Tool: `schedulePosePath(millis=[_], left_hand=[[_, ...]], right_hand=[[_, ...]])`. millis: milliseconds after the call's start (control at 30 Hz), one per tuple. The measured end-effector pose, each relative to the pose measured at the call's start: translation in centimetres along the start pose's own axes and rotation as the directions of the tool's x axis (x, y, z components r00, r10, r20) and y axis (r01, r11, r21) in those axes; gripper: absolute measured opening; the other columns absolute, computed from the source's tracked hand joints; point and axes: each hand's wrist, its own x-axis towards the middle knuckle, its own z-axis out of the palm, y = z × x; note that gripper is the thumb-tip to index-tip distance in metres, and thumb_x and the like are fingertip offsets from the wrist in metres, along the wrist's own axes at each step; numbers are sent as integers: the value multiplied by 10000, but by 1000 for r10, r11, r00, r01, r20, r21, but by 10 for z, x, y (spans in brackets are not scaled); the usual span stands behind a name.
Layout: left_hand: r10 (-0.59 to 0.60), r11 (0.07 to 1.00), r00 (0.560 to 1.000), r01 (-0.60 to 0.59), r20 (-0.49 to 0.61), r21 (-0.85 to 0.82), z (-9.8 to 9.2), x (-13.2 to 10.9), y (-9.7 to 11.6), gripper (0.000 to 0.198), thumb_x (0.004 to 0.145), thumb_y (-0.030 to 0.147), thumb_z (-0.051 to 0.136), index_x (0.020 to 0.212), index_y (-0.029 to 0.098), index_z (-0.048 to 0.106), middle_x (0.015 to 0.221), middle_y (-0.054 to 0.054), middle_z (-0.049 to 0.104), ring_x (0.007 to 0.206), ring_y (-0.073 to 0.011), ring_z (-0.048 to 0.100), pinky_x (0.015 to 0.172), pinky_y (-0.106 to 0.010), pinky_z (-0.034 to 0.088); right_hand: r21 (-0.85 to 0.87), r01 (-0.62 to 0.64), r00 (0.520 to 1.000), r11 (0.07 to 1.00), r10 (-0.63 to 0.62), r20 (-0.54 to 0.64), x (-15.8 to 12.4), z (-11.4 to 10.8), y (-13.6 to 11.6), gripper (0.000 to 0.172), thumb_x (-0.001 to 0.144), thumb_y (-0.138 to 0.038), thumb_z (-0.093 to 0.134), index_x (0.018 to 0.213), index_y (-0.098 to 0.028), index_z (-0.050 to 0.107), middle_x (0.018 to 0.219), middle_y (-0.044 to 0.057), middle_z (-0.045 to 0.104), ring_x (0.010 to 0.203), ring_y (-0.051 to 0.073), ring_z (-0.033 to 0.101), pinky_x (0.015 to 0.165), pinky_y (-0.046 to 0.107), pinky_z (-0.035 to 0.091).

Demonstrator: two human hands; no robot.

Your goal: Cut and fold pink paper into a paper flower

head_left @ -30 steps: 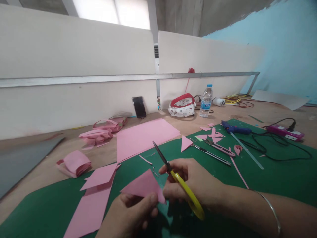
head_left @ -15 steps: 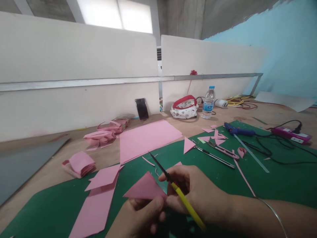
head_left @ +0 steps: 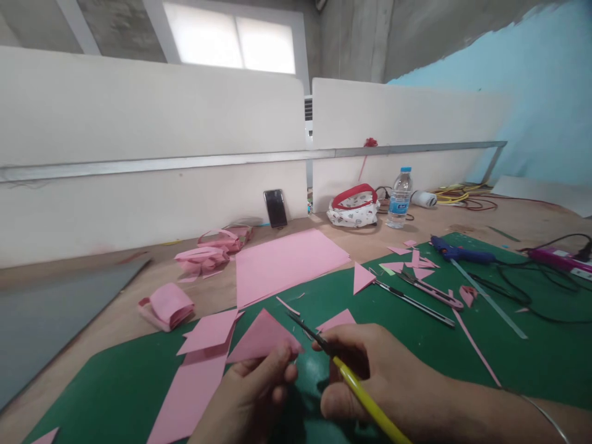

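My left hand [head_left: 259, 385] pinches a folded triangle of pink paper [head_left: 263, 339] between thumb and fingers, its point upward. In my right hand [head_left: 365, 370] are scissors [head_left: 354, 376] with a yellow handle and dark blades, seen nearly edge-on; the tips point up and left. A small gap separates the blades from the folded paper. Behind my right fingers lies another pink paper piece [head_left: 340, 319] on the green cutting mat [head_left: 115, 382]. Larger pink cut sheets [head_left: 198, 382] lie left of my left hand.
Beyond the mat are a pink paper stack [head_left: 287, 265] and pink folded strips [head_left: 169, 305]. Pink scraps [head_left: 363, 277], a pen [head_left: 416, 302], a utility knife [head_left: 432, 290] and a blue glue gun [head_left: 462, 251] lie to the right. A water bottle [head_left: 399, 200], pouch [head_left: 354, 209] and phone [head_left: 276, 208] stand behind.
My hands have moved apart: the left with the paper triangle shifted left, and the right with the scissors shifted right and away from the paper. The camera view has tilted slightly.
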Motion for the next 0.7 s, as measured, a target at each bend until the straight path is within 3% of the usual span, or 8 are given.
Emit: schedulePosePath(millis=[133, 300, 700], left_hand=[[70, 993, 995, -77, -78, -90, -3, 3, 5, 71, 717, 81, 730, 684, 143, 739, 670, -33, 669, 595, -106, 625, 534, -152, 522], [131, 989, 987, -125, 93, -74, -9, 8, 3, 34, 752, 109, 708, 739, 116, 738, 757, -77, 682, 722, -156, 648, 663, -212, 574], [131, 984, 986, -116, 106, -135, -10, 10, 2, 66, 731, 66, 712, 746, 119, 748, 822, -77, 695, 784, -155, 658, 728, -208, 580]], right_hand=[[-197, 17, 1000, 980, -19, -8, -3, 0, 3, 259, 661, -287, 773, 856, -161, 658, 727, -28, 562, 637, 116, 442, 556, 212, 348], [-383, 63, 996, 922, -84, -41, -2, 2, 7, 266, 653, -255, 769, 888, -183, 668, 794, -14, 603, 661, 128, 458, 555, 217, 326], [-492, 94, 991, 865, -129, -37, 0, 2, 9, 163, 683, -223, 731, 799, -175, 626, 749, -23, 604, 655, 123, 481, 548, 219, 305]])
